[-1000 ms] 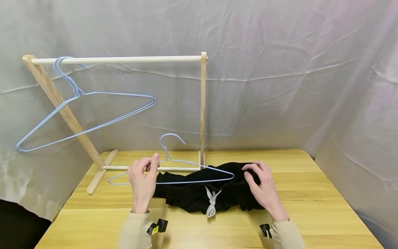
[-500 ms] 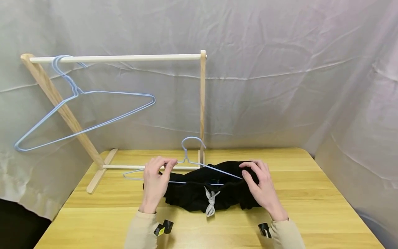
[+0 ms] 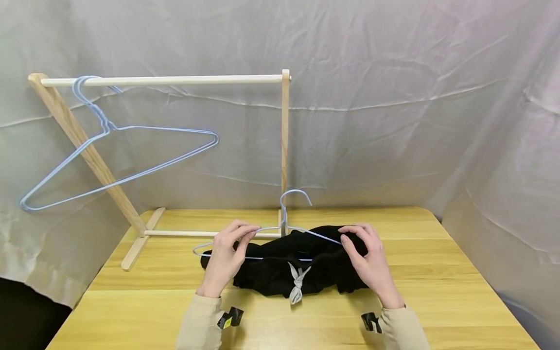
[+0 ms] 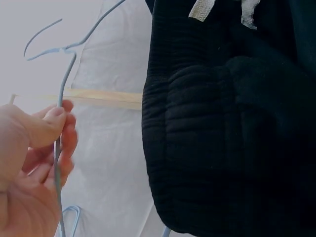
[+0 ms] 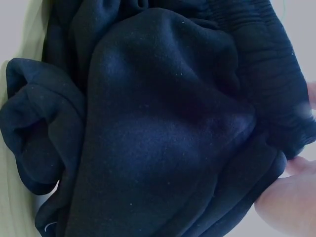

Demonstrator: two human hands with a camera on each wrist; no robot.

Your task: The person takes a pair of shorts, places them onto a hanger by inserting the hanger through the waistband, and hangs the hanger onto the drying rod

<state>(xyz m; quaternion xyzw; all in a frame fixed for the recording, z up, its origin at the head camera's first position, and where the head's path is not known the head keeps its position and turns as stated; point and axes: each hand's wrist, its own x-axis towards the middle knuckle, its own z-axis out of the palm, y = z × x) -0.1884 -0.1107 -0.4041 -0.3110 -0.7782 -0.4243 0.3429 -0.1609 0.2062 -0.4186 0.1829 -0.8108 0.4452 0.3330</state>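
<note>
Black pants [image 3: 267, 282] with an elastic waistband [image 4: 192, 113] and a tied light drawstring [image 3: 296, 284] lie bunched on the table. My left hand [image 3: 226, 253] pinches the left arm of a light blue wire hanger [image 3: 282, 209] between thumb and fingers. The hanger's right arm runs into the waist opening, and its right end is hidden in the cloth. Its left end sticks out past my left hand. At the right end of the waistband, my right hand [image 3: 369, 260] grips the fabric, with the thumb [image 5: 286, 202] against the cloth in the right wrist view.
Behind and to the left stands a wooden rack with a white top rail [image 3: 183, 80]. Light blue hangers [image 3: 105, 127] hang from its left part. Its right post [image 3: 285, 146] rises behind the held hanger. Grey curtain [image 3: 393, 121] surrounds the wooden table [image 3: 437, 291].
My left hand has moved right with the hanger, whose right end has gone from above the pants into the waist opening. The right hand has stayed at the waistband.
</note>
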